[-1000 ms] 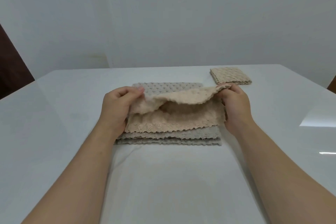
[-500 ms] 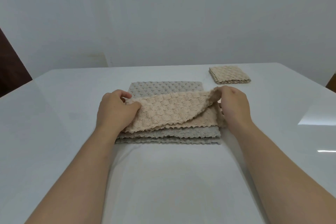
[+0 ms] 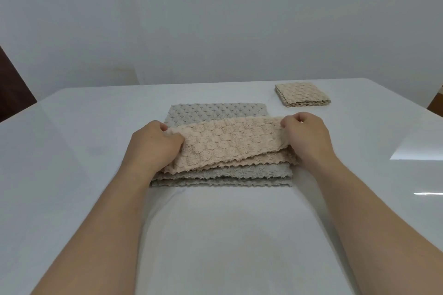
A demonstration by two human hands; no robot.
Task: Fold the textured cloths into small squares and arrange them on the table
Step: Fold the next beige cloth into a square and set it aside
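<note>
With both forearms reaching forward and knuckles up, the left hand [image 3: 153, 143] and right hand [image 3: 306, 139] are each pinching one end of the beige bumpy-textured cloth [image 3: 230, 143], apparently to match its edges, as it is lying doubled over on the stacked grey textured cloths [image 3: 215, 112] in the middle of the glossy white table [image 3: 72, 151].

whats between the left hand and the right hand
The beige cloth spans the gap, gripped at its ends by the left hand and the right hand, lying on the grey cloths. The head view shows it.
</note>
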